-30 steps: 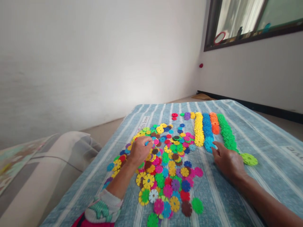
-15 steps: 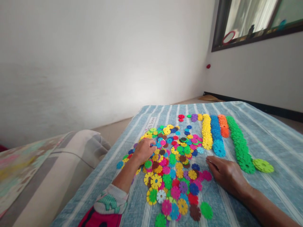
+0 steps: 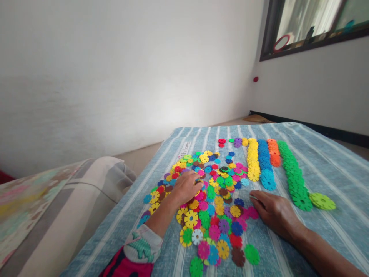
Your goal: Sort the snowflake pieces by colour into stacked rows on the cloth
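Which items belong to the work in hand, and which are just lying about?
Apparently in use:
- mixed loose discs, left hand over them, right hand beside
- yellow row, blue row, orange row, green row
- lime discs

Likely just around:
- round red-rimmed object by the window
- red item on the wall
- grey-striped fabric

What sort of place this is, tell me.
Probably a room in a home: a striped cloth under colourful notched discs, bedding-like patterned fabric at left, a red-rimmed mirror by the window.
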The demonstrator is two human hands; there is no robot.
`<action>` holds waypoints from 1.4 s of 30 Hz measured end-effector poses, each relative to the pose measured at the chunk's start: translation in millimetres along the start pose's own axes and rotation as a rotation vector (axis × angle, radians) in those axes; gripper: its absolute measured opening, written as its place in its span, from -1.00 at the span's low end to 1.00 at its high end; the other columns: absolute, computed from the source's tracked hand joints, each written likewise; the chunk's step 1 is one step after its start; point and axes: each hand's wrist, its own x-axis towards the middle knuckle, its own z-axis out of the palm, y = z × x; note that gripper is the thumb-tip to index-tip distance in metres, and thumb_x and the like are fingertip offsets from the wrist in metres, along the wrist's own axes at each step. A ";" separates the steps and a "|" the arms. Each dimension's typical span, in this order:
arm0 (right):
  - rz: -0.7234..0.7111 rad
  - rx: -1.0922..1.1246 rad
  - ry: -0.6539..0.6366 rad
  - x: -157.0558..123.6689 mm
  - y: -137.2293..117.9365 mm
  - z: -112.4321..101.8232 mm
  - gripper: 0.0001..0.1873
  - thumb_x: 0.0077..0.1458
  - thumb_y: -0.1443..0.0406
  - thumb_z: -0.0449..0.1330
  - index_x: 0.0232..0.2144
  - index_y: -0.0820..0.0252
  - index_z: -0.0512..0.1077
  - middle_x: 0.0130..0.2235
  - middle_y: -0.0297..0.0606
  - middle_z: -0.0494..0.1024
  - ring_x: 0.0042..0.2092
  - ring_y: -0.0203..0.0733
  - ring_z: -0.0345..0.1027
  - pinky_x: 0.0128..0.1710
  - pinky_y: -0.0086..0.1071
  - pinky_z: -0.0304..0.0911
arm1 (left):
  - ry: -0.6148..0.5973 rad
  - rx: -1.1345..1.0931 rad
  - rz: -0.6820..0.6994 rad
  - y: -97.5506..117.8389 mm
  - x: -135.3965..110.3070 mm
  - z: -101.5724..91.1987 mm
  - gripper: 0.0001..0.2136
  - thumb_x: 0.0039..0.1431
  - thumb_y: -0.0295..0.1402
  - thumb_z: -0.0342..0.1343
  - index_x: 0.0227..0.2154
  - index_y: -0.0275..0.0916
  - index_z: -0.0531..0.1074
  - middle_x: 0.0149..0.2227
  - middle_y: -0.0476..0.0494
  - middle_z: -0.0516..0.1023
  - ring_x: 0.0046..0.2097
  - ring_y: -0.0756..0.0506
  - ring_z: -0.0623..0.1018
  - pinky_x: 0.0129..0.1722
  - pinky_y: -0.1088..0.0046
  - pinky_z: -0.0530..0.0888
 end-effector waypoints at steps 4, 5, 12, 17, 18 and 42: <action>0.020 0.006 -0.011 -0.6 0.7 1.4 -0.69 0.25 0.24 -0.05 -0.27 0.13 0.49 -0.26 -0.22 0.60 -0.34 -0.18 0.48 -0.38 -0.41 0.25 | -0.005 -0.033 0.026 -1.6 2.7 0.6 -0.81 0.08 -0.38 0.04 -0.33 -0.20 0.55 -0.26 -0.13 0.59 -0.17 -0.12 0.54 -0.14 0.43 0.41; 0.027 0.008 -0.013 -0.7 0.8 1.9 -0.69 0.25 0.24 -0.05 -0.27 0.13 0.49 -0.27 -0.22 0.60 -0.34 -0.18 0.48 -0.38 -0.41 0.25 | 0.008 -0.031 0.007 -3.7 3.5 -0.1 -0.81 0.08 -0.41 0.03 -0.34 -0.22 0.55 -0.28 -0.13 0.59 -0.19 -0.11 0.54 -0.15 0.43 0.41; 0.057 0.021 -0.024 -0.2 -0.2 3.1 -0.70 0.24 0.24 -0.05 -0.28 0.13 0.48 -0.27 -0.22 0.59 -0.33 -0.17 0.48 -0.37 -0.40 0.23 | 0.078 -0.001 -0.082 -14.2 5.7 -4.2 -0.81 0.05 -0.51 0.00 -0.41 -0.24 0.53 -0.35 -0.10 0.58 -0.23 -0.08 0.53 -0.20 0.46 0.40; 0.058 0.022 -0.041 3.0 -3.7 0.3 -0.71 0.23 0.27 -0.06 -0.29 0.14 0.47 -0.34 -0.25 0.58 -0.35 -0.18 0.47 -0.39 -0.41 0.20 | 0.072 -0.008 -0.109 -14.0 5.2 -1.1 -0.83 0.04 -0.49 0.03 -0.40 -0.24 0.53 -0.36 -0.11 0.57 -0.28 -0.08 0.53 -0.25 0.45 0.39; 0.053 0.021 -0.039 3.8 -4.2 -0.1 -0.71 0.23 0.28 -0.06 -0.29 0.13 0.47 -0.35 -0.26 0.57 -0.35 -0.19 0.46 -0.39 -0.41 0.19 | 0.070 -0.007 -0.109 -13.5 5.2 -0.9 -0.84 0.03 -0.48 0.05 -0.40 -0.24 0.53 -0.37 -0.11 0.57 -0.29 -0.08 0.52 -0.26 0.44 0.39; 0.080 0.032 -0.026 11.2 -11.3 -4.1 -0.83 0.17 0.35 0.00 -0.39 0.14 0.38 -0.43 -0.34 0.51 -0.37 -0.25 0.40 -0.41 -0.42 0.03 | 0.150 -0.069 -0.093 -10.9 8.4 -3.3 -0.83 -0.09 -0.42 0.08 -0.40 -0.18 0.53 -0.32 -0.10 0.61 -0.24 -0.14 0.56 -0.25 0.42 0.43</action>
